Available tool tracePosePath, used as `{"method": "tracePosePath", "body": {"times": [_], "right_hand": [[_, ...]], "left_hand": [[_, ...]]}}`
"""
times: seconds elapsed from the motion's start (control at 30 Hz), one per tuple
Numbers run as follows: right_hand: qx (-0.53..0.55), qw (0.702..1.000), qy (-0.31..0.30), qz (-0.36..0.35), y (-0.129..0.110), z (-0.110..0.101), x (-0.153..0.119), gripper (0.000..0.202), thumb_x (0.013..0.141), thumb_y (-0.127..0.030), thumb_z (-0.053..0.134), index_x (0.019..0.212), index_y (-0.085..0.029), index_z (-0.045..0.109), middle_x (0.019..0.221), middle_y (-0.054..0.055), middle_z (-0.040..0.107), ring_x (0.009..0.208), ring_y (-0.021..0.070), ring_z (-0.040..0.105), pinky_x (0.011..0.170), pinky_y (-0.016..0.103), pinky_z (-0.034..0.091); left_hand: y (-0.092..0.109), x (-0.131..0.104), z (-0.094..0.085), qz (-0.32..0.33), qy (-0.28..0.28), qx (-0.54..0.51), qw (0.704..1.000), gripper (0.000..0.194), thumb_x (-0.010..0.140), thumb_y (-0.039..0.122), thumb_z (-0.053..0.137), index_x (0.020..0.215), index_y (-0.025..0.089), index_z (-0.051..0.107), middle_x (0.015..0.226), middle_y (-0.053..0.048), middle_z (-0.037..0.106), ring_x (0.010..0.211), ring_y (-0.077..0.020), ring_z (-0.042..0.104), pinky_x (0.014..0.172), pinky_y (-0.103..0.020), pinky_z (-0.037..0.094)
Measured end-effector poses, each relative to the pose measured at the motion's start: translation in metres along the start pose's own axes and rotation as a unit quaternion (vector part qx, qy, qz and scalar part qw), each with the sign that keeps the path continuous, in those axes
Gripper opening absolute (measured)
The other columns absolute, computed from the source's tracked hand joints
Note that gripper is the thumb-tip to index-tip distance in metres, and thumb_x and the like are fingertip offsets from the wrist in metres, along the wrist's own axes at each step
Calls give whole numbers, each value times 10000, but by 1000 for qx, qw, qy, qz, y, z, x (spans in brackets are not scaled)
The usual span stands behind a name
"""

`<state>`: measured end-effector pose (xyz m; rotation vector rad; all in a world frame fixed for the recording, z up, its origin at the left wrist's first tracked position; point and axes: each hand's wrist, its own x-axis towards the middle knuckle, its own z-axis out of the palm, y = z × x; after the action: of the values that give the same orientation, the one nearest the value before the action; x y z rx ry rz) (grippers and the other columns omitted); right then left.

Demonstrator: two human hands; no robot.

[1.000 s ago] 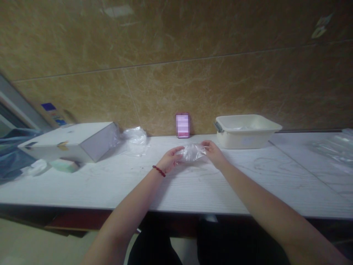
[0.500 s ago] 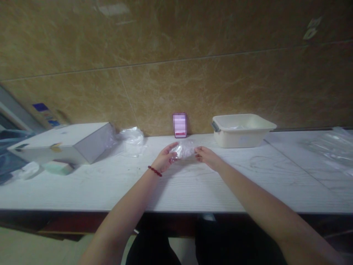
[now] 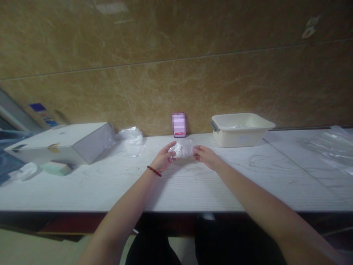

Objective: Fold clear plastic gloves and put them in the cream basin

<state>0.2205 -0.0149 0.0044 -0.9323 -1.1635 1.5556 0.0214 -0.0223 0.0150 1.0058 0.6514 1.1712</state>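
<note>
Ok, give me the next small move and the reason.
Perhaps pinch the right end of the clear plastic firmly with the right grip: it sits at that edge, contact hard to make out, while the left grip holds the other end.

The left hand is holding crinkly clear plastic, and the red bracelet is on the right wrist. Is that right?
Not quite: the red bracelet is on the left wrist, as the head view shows. The left hand is holding crinkly clear plastic.

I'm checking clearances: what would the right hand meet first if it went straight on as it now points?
The right hand would most likely meet the clear plastic first, right at its fingertips; exact depth is hard to judge.
</note>
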Motion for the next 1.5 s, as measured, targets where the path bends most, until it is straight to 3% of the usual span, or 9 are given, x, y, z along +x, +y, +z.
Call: {"method": "tracePosePath", "body": {"times": [0.2,0.57,0.73,0.97,1.2,1.5], "right_hand": [[85,996,-5,-8,-4,-1,-1,287,576,-79,510,827,-212,467,743,-29,524,620,81,529,643,271,425],[-101,988,38,-113,10,-11,10,131,584,-170,502,682,-174,590,765,-4,559,694,93,479,608,218,385],[-151,983,43,-91,7,-7,6,163,579,-250,596,719,-171,566,619,-29,524,549,65,447,540,203,365],[-136,990,19,6,10,-1,3,230,595,-346,601,701,-149,548,549,-31,471,481,61,429,488,210,358],[-153,986,41,-43,9,-3,4,211,588,-330,595,693,-150,562,552,-34,482,489,60,418,476,195,334],[-101,991,45,-73,8,-4,6,226,551,-281,623,738,-158,601,720,1,585,702,115,501,671,251,372]], "left_hand": [[2,2,-2,9,24,-21,999,489,630,7,536,1074,196,457,927,-50,577,744,-133,578,673,-299,482],[0,2,0,15,27,-22,999,474,663,13,536,1100,177,453,898,-63,594,735,-133,578,664,-274,472],[1,0,3,6,20,-31,999,463,675,15,530,1102,174,446,902,-65,593,776,-143,578,718,-307,463],[0,-1,7,-7,10,-36,999,454,681,11,517,1101,168,443,892,-65,597,796,-151,578,735,-322,460],[-3,1,3,-8,3,-17,1000,463,662,30,546,1089,188,468,905,-58,592,710,-129,586,596,-228,474],[-3,0,4,-14,-8,-7,1000,496,639,2,541,1091,197,481,967,-59,575,704,-113,574,587,-206,465]]}}
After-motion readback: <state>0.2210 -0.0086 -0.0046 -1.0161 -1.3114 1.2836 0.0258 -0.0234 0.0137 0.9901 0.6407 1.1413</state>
